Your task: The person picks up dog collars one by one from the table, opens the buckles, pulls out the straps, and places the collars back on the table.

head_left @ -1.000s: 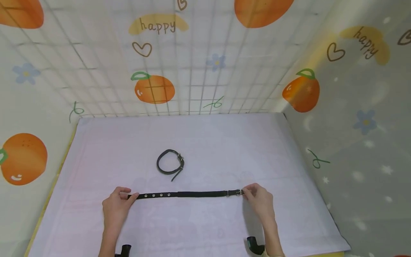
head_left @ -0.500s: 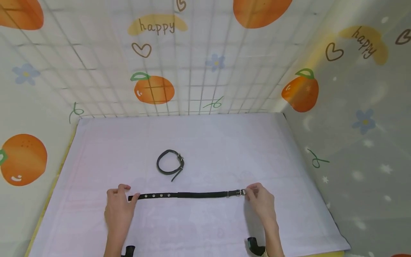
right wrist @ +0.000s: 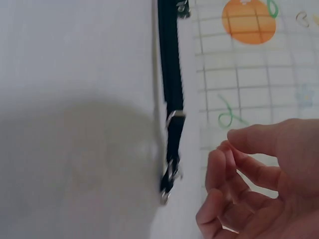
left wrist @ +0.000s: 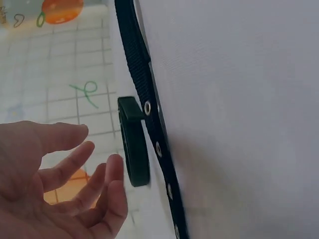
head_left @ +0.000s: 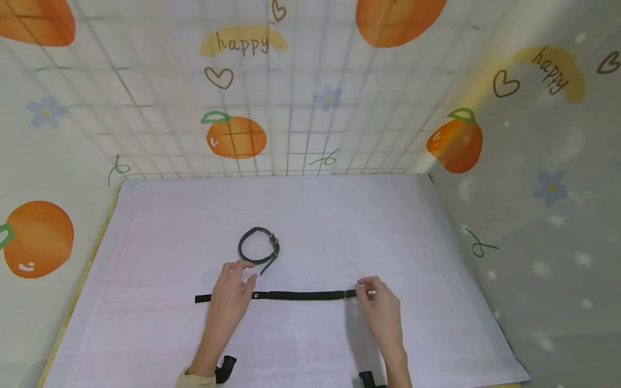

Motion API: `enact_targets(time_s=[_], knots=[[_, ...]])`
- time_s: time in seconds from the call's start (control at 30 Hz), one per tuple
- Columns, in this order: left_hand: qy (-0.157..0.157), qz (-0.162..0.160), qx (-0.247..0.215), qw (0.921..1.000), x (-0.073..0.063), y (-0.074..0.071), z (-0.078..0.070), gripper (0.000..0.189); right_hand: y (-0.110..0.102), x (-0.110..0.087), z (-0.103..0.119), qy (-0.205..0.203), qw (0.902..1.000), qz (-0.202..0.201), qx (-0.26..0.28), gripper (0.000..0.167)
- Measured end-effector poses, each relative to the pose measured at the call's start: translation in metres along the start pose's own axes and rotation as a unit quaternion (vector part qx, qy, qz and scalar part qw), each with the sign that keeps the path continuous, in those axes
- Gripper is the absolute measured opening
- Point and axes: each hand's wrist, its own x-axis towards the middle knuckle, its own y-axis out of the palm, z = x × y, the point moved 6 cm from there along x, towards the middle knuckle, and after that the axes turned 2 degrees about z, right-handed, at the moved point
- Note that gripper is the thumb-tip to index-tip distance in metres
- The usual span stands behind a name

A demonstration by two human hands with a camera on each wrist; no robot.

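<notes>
White cloth (head_left: 339, 226) | orange-print backdrop (head_left: 296, 81) behind | hands (head_left: 228, 297) relaxed, empty, near black strap (head_left: 305, 296)

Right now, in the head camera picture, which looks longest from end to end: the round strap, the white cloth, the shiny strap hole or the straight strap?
Longest first:
1. white cloth
2. straight strap, though hands cover parts
3. round strap
4. shiny strap hole

Dark strap (right wrist: 172, 74) with a metal buckle (right wrist: 173, 170) on white cloth (right wrist: 75, 55). The right hand (right wrist: 284, 201) is near it, fingers (right wrist: 215, 169) loosely bent.
</notes>
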Motion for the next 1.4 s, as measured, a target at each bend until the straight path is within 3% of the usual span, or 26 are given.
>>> enact_targets(time_s=[0.17, 0.4, 0.73, 1.07, 1.2, 1.4], knots=[[0.027, -0.008, 0.012, 0.9995, 0.013, 0.01, -0.005, 0.031, 0.005, -0.006, 0.015, -0.012, 0.9999, 0.011, -0.002, 0.017], [0.048, -0.006, 0.024, 0.9986, 0.025, 0.021, -0.002, 0.037, 0.007, -0.01, 0.019, -0.019, 0.9996, 0.019, 0.0, 0.015], [0.025, 0.008, 0.072, 0.9971, 0.032, 0.03, 0.003, 0.025, 0.007, -0.012, 0.023, -0.033, 0.999, 0.027, 0.016, 0.013], [0.041, -0.035, 0.097, 0.9938, 0.029, 0.022, -0.001, 0.009, 0.006, -0.011, 0.022, -0.035, 0.999, 0.028, 0.01, 0.013], [0.057, -0.054, 0.075, 0.9941, 0.026, 0.015, -0.005, 0.011, 0.004, -0.011, 0.024, -0.039, 0.9988, 0.027, 0.008, 0.014], [0.061, -0.049, 0.018, 0.9968, 0.019, 0.004, -0.016, 0.017, 0.002, -0.011, 0.024, -0.033, 0.9988, 0.034, 0.01, 0.014]])
